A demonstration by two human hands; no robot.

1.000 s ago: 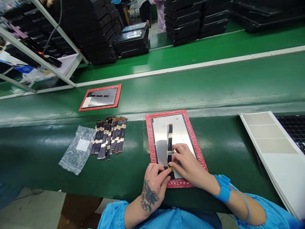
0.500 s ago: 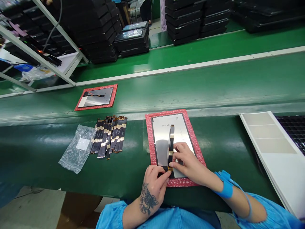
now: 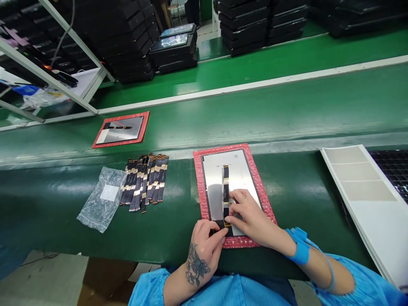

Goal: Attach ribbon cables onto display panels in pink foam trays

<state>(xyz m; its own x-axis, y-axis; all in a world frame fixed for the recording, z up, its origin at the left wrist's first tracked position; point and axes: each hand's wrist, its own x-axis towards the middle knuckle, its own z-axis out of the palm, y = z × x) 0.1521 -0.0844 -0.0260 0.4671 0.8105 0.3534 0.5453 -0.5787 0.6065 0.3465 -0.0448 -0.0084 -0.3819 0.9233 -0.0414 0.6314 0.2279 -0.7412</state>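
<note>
Flex cable (image 3: 226, 187): thin, limp, creases easily; handle by its ends
Left hand (image 3: 204, 240): fingers pinching the cable's near end
Right hand (image 3: 248, 214): fingers pressing cable onto panel (image 3: 216, 178)

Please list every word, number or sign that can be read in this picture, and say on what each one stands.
No text can be read.
Silver panel under the flat cable: small dark marks near its top edge, too small to read.
Clear plastic bag: a white label, blank or too blurred to tell.
</note>
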